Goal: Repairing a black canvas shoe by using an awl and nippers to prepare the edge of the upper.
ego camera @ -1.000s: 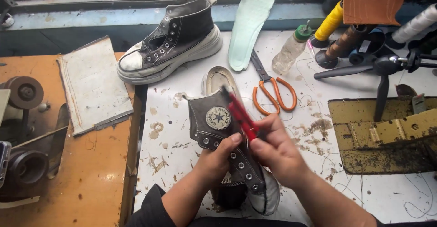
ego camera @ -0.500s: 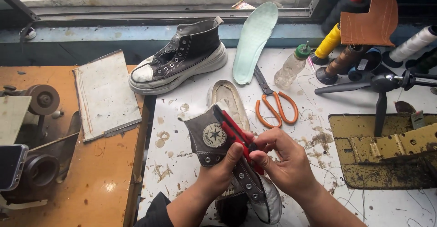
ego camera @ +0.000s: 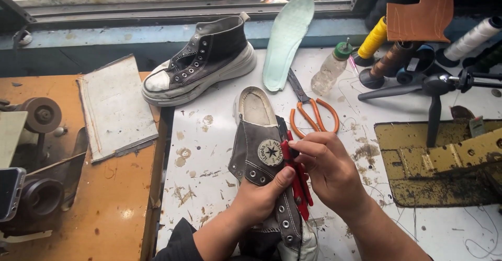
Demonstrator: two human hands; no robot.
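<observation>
A dark grey high-top sneaker (ego camera: 257,151) with a round star patch lies on the white table, its opening pointing away from me. My left hand (ego camera: 261,198) grips its upper from below, thumb pressed against the eyelet edge. Red-handled pliers (ego camera: 297,180) sit in my right hand (ego camera: 327,169), their dark jaws set against the edge of the upper beside the patch. A second matching sneaker (ego camera: 201,65) stands at the back of the table near the window ledge.
A pale green insole (ego camera: 287,38) leans at the back. Orange-handled scissors (ego camera: 311,112), a small bottle (ego camera: 330,70) and thread spools (ego camera: 374,38) lie beyond. A small tripod (ego camera: 434,91) and worn yellow block (ego camera: 439,161) sit right. A grey board (ego camera: 115,106) rests on the orange bench left.
The view has shifted so the shoe and hands sit lower and closer. The pliers have turned from slanted across the patch to nearly upright along the upper's edge.
</observation>
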